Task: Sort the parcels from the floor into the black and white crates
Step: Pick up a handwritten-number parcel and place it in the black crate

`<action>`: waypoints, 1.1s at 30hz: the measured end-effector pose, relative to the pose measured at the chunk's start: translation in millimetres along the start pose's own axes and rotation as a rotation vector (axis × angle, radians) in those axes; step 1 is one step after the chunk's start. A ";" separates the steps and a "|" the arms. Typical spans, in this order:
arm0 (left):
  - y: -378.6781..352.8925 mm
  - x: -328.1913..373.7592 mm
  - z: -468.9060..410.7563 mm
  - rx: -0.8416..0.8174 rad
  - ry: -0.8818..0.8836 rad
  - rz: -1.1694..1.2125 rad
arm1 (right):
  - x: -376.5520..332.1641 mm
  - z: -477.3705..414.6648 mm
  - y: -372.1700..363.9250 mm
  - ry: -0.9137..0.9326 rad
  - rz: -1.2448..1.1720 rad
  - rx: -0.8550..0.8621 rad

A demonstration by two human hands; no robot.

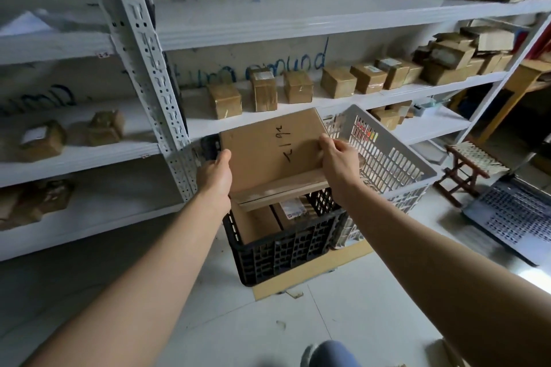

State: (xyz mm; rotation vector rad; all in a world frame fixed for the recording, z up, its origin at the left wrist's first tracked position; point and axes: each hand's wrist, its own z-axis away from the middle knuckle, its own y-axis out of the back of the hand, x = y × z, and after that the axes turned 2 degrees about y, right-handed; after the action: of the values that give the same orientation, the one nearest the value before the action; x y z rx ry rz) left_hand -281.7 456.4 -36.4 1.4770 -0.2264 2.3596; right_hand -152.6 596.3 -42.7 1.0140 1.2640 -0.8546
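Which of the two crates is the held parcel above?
The black crate: the flat parcel hangs over its opening, while the white crate stands tilted alongside, to its right.

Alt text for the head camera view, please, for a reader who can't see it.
The left hand and right hand grip a flat cardboard parcel with black handwriting above the black crate, which already holds parcels. The white crate stands beside it; white shelves with small boxes stand behind.
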 end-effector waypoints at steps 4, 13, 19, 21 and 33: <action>-10.9 13.3 -47.8 0.055 0.004 0.049 | -0.6 -46.2 -31.4 0.023 0.003 -0.072; -83.2 51.1 -153.1 0.197 0.041 0.109 | 7.2 -189.0 -77.0 -0.002 0.042 -0.191; -99.8 29.8 -207.6 0.235 0.117 0.136 | 39.5 -249.4 -112.2 -0.072 0.146 -0.295; -96.8 14.5 -229.8 0.243 0.147 0.117 | 55.3 -259.9 -123.5 -0.108 0.186 -0.328; -97.0 -56.7 -294.7 0.256 0.349 0.019 | 148.5 -269.5 -154.4 -0.299 0.259 -0.325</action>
State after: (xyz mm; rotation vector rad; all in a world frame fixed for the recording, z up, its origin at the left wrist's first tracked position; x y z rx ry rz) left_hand -470.4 627.1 -222.8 1.1354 0.1555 2.6892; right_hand -369.6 801.3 -214.2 0.7372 0.9534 -0.5542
